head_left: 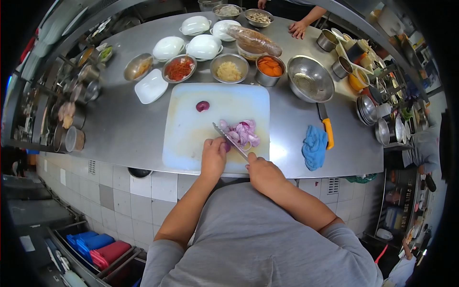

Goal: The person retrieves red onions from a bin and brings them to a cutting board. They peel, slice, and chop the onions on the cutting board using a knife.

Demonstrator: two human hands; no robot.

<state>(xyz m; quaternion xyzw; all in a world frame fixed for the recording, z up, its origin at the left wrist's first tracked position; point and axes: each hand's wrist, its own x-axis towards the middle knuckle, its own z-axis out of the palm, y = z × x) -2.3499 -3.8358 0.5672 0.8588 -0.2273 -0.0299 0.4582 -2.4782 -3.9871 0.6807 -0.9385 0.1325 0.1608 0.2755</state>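
A white cutting board (191,129) lies at the front of the steel table. My right hand (264,174) is closed round the handle of a knife (231,140), whose blade slants up and left over the board. With curled fingers, my left hand (213,155) grips a piece of red onion (226,147) right beside the blade; most of that piece is hidden. Sliced red onion (245,134) is heaped just right of the blade. Farther back on the board rests another piece of red onion (202,106), apart from both hands.
Behind the board stand bowls of red strips (179,69), pale yellow pieces (229,71) and sliced carrots (270,67). To the right are a steel bowl (311,79), a blue cloth (314,147) and a yellow-handled knife (328,129). Another person's hand (298,29) rests on the far edge.
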